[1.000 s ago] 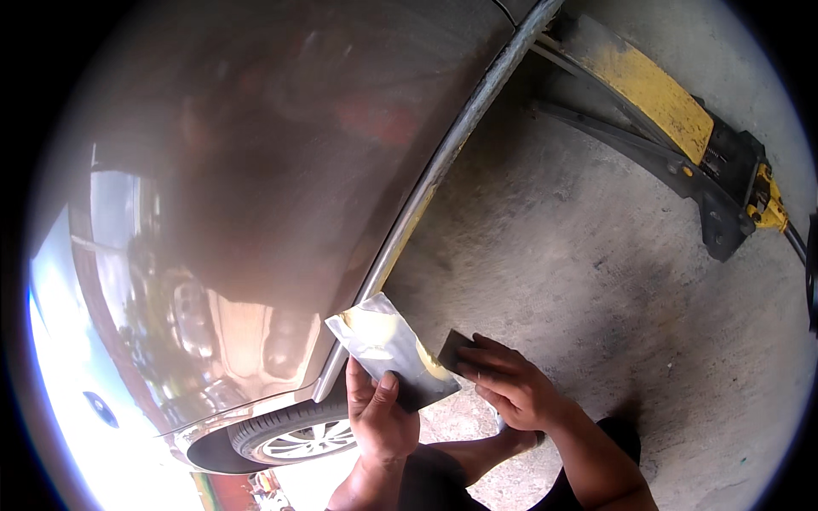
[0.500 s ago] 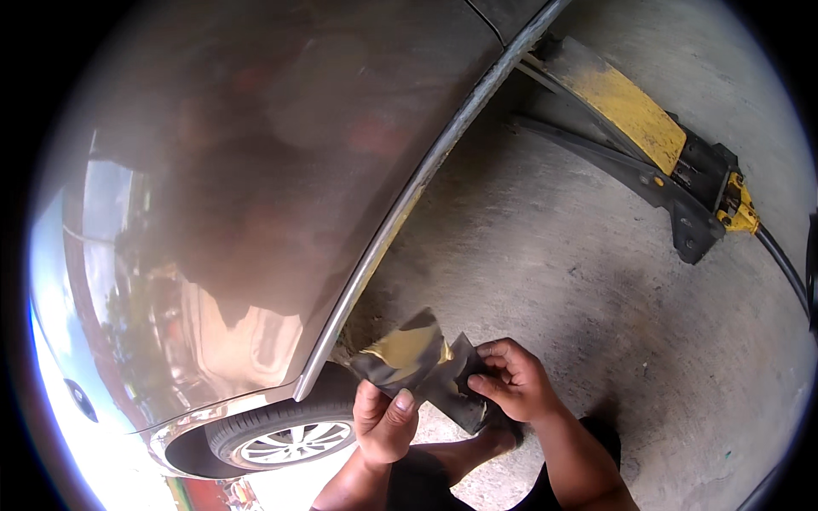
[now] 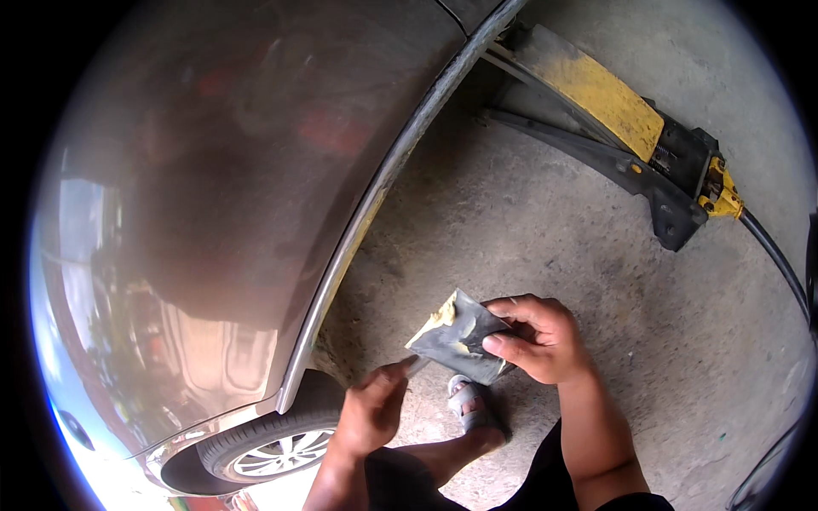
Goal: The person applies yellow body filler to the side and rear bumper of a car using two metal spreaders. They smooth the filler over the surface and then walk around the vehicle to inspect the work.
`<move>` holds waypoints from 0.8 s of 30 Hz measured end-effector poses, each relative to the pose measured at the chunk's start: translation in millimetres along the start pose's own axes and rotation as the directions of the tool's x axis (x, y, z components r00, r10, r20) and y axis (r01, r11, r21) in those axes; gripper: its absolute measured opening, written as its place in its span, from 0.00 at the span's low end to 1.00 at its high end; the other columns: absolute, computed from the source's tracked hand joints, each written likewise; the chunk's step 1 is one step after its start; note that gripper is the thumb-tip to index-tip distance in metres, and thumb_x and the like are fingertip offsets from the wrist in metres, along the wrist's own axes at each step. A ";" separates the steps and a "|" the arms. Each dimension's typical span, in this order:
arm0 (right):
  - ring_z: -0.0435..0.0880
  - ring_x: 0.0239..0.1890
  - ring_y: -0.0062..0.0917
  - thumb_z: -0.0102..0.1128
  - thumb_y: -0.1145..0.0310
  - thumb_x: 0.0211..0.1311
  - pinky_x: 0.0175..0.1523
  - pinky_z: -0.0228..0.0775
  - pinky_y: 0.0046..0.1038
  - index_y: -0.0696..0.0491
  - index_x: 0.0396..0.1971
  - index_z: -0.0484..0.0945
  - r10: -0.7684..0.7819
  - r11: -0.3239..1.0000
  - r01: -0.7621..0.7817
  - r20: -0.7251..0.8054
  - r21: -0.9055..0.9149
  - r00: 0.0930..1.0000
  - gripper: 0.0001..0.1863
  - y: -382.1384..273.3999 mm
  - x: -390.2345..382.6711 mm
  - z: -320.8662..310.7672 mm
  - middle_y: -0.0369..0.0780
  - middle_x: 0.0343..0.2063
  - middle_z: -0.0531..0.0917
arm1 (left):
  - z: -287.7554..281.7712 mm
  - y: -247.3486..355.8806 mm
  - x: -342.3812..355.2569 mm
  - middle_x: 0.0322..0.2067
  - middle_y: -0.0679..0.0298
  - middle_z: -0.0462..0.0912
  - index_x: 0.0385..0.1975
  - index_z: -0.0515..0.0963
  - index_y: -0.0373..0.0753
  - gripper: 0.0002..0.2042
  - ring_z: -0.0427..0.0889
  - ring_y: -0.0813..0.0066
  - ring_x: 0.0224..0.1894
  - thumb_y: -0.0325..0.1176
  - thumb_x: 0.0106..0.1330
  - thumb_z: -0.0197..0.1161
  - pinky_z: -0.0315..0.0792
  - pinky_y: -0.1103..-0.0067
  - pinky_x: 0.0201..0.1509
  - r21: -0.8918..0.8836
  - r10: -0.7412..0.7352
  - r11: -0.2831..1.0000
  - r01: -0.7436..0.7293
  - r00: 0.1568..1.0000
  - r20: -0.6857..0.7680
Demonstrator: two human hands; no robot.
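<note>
In my right hand [image 3: 537, 341] is a square dark flexible spreader [image 3: 464, 341] with cream putty along one edge and smears on its face; my thumb presses on it and my fingers curl behind. Lower left of it, my left hand [image 3: 372, 407] is closed on a thin grey flat piece [image 3: 416, 364], seen nearly edge-on and partly hidden. Both hands are beside the brown car's lower sill trim [image 3: 339, 268], which carries yellowish patches.
The brown car body [image 3: 204, 238] fills the left, with a wheel [image 3: 277, 453] below. A yellow-and-black floor jack [image 3: 618, 98] reaches under the car at upper right. My sandalled foot [image 3: 469, 400] stands on the concrete floor [image 3: 665, 341].
The putty-bearing square in my right hand has turned and risen. My left hand has dropped left and apart from it, its piece now edge-on. The view has shifted slightly.
</note>
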State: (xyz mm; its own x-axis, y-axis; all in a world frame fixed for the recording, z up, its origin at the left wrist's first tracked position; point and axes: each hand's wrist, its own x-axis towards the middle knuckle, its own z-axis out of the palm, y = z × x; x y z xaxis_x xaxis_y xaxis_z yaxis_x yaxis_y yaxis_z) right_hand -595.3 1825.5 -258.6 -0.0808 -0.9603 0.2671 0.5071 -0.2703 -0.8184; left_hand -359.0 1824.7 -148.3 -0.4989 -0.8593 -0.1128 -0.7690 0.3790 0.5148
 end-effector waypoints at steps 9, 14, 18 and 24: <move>0.72 0.56 0.34 0.62 0.80 0.43 0.56 0.72 0.33 0.43 0.48 0.80 -0.076 0.921 0.220 0.406 -0.322 0.911 0.27 15.6 -9.0 -4.2 0.37 0.55 0.73 | -3.7 -32.3 -8.4 0.48 0.61 0.79 0.55 0.71 0.33 0.19 0.75 0.77 0.50 0.15 0.63 0.54 0.67 0.81 0.54 -0.708 -0.271 0.629 0.320 0.944 0.187; 0.70 0.57 0.34 0.69 0.70 0.45 0.58 0.66 0.37 0.46 0.45 0.81 0.054 0.676 0.124 0.217 -0.727 0.975 0.22 33.5 -19.3 -21.2 0.36 0.53 0.74 | 11.7 -13.5 -5.5 0.42 0.63 0.81 0.52 0.73 0.33 0.18 0.75 0.82 0.44 0.15 0.62 0.56 0.68 0.85 0.49 -0.616 -0.258 0.764 0.191 0.966 -0.021; 0.68 0.58 0.37 0.72 0.63 0.44 0.58 0.63 0.38 0.43 0.41 0.82 -0.131 0.652 0.135 0.065 -0.746 0.989 0.20 8.8 -18.3 4.3 0.36 0.52 0.73 | 23.0 -14.6 -1.0 0.37 0.65 0.82 0.51 0.74 0.33 0.16 0.73 0.87 0.39 0.16 0.62 0.56 0.68 0.88 0.44 -0.397 -0.248 0.904 0.161 0.953 -0.177; 0.67 0.58 0.35 0.67 0.62 0.48 0.51 0.62 0.39 0.42 0.40 0.82 -0.112 0.611 0.186 0.148 -0.769 0.983 0.15 34.3 -13.1 25.9 0.33 0.51 0.73 | 21.1 -15.6 5.4 0.38 0.60 0.82 0.50 0.73 0.31 0.17 0.75 0.83 0.39 0.15 0.61 0.56 0.70 0.84 0.43 -0.208 -0.163 0.971 0.118 0.963 -0.213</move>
State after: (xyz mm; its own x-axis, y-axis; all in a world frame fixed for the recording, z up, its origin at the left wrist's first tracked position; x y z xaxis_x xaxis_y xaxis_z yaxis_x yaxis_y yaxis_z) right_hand -554.6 1830.7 -277.0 -0.0091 -0.9031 0.4294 -0.3651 -0.3968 -0.8422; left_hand -358.1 1821.4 -174.9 -0.2702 -0.9627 -0.0116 -0.7226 0.1948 0.6633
